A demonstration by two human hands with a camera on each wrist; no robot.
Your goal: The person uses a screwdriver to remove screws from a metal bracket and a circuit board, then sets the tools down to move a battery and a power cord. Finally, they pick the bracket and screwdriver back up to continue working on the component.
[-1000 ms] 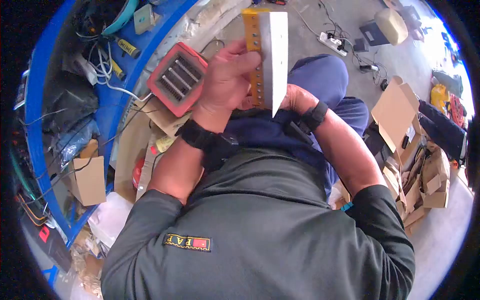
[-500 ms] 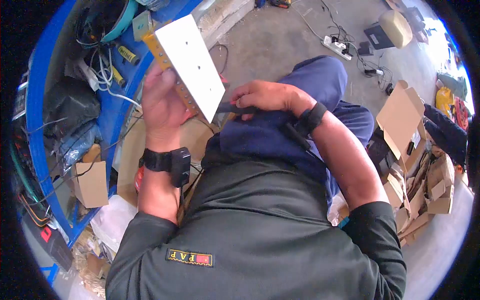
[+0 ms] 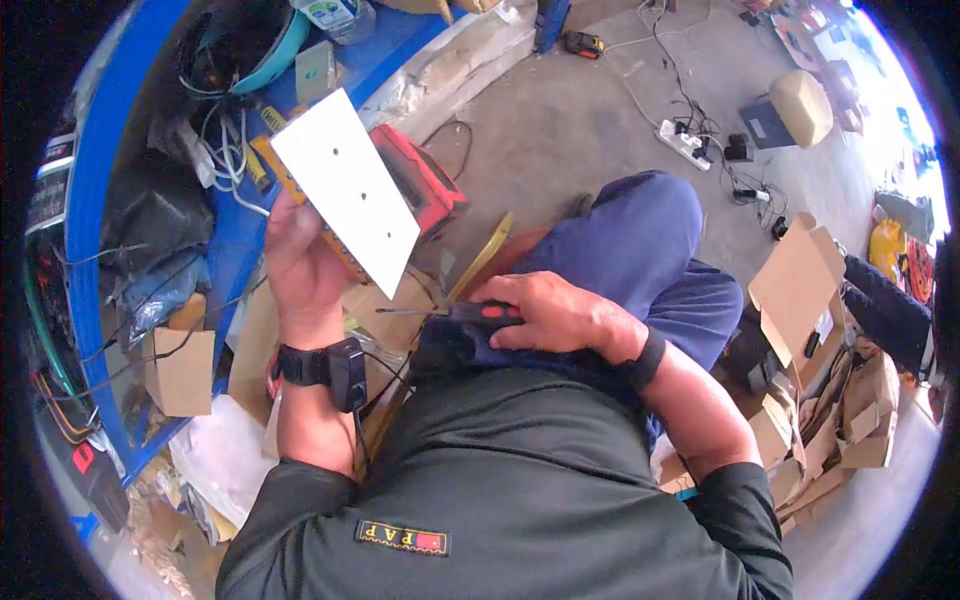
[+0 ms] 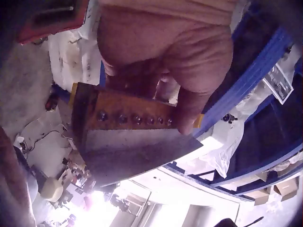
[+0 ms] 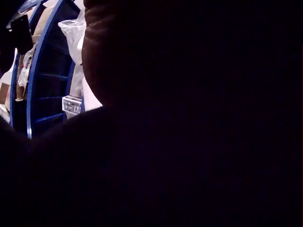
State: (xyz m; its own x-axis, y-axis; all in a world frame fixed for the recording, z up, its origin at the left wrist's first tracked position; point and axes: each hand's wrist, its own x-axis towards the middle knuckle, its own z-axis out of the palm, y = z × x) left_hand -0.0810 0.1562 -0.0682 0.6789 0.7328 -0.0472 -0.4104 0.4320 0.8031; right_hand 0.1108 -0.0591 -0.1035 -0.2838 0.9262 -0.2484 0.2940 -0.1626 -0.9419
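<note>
My left hand [image 3: 300, 270] grips a device with a white flat face [image 3: 350, 195] and an amber edge, raised and tilted at the left of the head view. Dark holes run down the white face. In the left wrist view, a row of screw heads lines the amber strip [image 4: 135, 113], and the thumb and fingers hold its two sides. My right hand [image 3: 560, 315] holds a screwdriver [image 3: 475, 313] with a black and red handle low over the lap, its thin shaft pointing left toward the device. The right wrist view is mostly dark, and the screwdriver is hidden there.
A red-framed unit [image 3: 430, 190] stands behind the device. Blue shelving [image 3: 105, 200] with cables and bags runs along the left. An open cardboard box [image 3: 795, 290] lies at the right, and a power strip [image 3: 685, 145] on the floor ahead.
My left hand has moved the device left and turned its white face into view. The right hand, earlier partly behind it, now shows the screwdriver, and the head view has shifted.
</note>
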